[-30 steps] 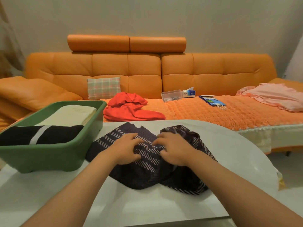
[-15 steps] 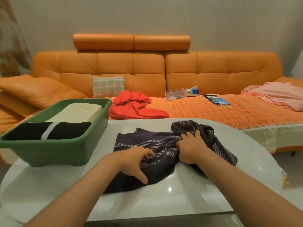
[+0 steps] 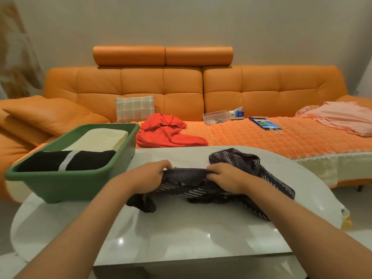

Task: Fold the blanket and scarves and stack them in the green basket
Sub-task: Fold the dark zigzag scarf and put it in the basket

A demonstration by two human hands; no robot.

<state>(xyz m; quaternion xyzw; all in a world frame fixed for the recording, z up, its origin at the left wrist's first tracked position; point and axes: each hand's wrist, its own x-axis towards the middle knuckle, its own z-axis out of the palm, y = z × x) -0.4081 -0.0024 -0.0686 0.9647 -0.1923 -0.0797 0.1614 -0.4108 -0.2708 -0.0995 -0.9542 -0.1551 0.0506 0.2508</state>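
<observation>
Head view: white table [image 3: 181, 238] carries the green basket [image 3: 66, 184] at left, with a cream blanket [image 3: 100, 139] and a black scarf [image 3: 80, 161] folded inside. Striped scarf [image 3: 251, 164] lies bunched mid-table. Left hand [image 3: 149, 178] and right hand [image 3: 225, 181] each clutch its edge. Best to pull the edge taut and match corners before creasing.

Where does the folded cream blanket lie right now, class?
In the head view the cream blanket lies at left, in the far end of the green basket, directly behind the folded black scarf.
</observation>
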